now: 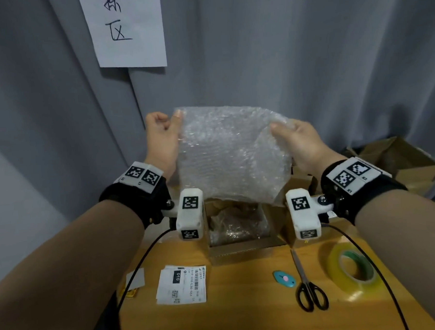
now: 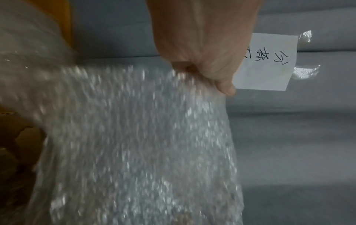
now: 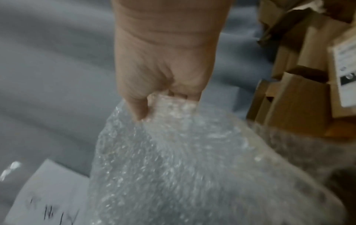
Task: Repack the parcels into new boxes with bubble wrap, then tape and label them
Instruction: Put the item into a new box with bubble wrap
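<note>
Scissors [image 1: 309, 283] in head view only

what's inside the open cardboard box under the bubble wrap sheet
The open box holds a crumpled clear plastic or bubble wrap lining with something brownish; the held bubble wrap sheet covers its far part.

Counts, placed relative to the open cardboard box [image 1: 240, 242] on the wooden table [image 1: 244, 314].

- Open cardboard box: one, clear wrap visible inside.
- Bubble wrap sheet [image 1: 231, 154]: one, held up above the box.
- Hands: two, left hand [image 1: 163, 140] and right hand [image 1: 301, 142], one at each upper side of the sheet.
- Shipping labels [image 1: 182, 284]: a small overlapping stack near the box's front left; exact number cannot be told.
- Scissors [image 1: 308, 286]: one pair, front right of the box.
- Blue box cutter [image 1: 284, 278]: one, just left of the scissors.
- Clear tape roll [image 1: 353, 271]: one, right of the scissors.
- Other cardboard boxes [image 1: 400, 162]: several piled to the right of the box; count unclear.
- Paper sign [image 1: 126, 28]: one, on the curtain above.
</note>
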A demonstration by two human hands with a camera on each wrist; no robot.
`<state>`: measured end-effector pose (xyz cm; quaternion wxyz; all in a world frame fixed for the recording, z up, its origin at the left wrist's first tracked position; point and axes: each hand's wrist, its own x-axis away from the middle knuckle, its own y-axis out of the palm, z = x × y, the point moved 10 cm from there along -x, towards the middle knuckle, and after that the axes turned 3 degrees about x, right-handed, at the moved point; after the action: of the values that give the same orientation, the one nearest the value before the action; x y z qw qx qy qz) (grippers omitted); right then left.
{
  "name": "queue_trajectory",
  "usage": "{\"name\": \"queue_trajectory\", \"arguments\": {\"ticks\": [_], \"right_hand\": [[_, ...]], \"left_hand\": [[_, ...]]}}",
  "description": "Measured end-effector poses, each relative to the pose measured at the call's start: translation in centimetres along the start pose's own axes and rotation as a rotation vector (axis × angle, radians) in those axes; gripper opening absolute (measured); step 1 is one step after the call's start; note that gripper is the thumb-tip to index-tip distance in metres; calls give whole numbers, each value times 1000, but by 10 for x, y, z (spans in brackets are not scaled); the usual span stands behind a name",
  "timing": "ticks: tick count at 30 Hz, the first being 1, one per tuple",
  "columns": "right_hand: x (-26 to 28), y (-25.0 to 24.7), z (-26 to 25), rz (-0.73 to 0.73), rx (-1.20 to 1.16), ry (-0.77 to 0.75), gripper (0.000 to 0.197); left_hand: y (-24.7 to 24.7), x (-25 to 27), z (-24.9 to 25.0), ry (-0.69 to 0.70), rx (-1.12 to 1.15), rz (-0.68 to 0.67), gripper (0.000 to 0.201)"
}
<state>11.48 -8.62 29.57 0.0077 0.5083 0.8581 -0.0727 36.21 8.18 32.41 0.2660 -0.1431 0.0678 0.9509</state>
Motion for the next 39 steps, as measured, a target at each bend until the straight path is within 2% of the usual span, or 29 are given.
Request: {"name": "queue_trajectory", "arguments": {"ticks": [2, 3, 4, 6, 8, 10, 12, 14, 16, 19, 22, 25, 28, 30, 32, 33, 34, 37, 39], "right_hand": [[1, -3, 6, 30, -146, 61, 7], [1, -4, 5, 31, -148, 67, 7], [0, -4, 7, 30, -136, 70, 6], [0, -4, 10, 25, -127, 82, 11], [-1, -10, 12, 68, -68, 63, 24], [1, -15, 7, 129, 65, 2, 15], [1, -15, 8, 148, 174, -14, 19], [3, -4, 11, 94, 171, 7, 16], [7, 7, 14, 50, 109, 24, 26], [12, 11, 17, 104, 34, 18, 30], [14, 0, 27, 205, -31, 36, 29], [18, 0, 50, 140, -60, 97, 30], [25, 12, 78, -8, 136, 140, 16], [25, 11, 95, -1, 260, 154, 13], [22, 6, 109, 41, 382, 161, 14], [21, 7, 112, 31, 474, 146, 9], [20, 9, 111, 12, 587, 118, 12], [18, 20, 98, -40, 962, -11, 59], [17, 33, 84, -99, 1074, -90, 74]], "left_hand": [[12, 3, -16, -159, -50, -125, 53], [22, 9, -25, -238, -89, -253, 66], [32, 16, -33, -292, -103, -391, 66], [43, 33, -41, -343, -85, -548, 41], [38, 33, -40, -287, -121, -474, 26], [27, 25, -37, -183, -158, -351, 17], [24, 24, -30, -118, -165, -293, 16], [26, 25, -24, -69, -191, -282, 21], [34, 30, -14, -19, -202, -302, 20], [42, 36, -8, 27, -220, -319, 22], [38, 38, -17, -23, -176, -317, 22], [35, 41, -40, -108, -165, -383, 18], [27, 51, -81, -234, -263, -462, 19], [19, 57, -108, -295, -327, -496, 23], [13, 60, -126, -310, -363, -491, 25], [11, 60, -134, -301, -397, -488, 24], [12, 62, -134, -290, -429, -490, 19], [17, 65, -131, -228, -522, -504, 14], [23, 66, -126, -171, -609, -538, 12]]}}
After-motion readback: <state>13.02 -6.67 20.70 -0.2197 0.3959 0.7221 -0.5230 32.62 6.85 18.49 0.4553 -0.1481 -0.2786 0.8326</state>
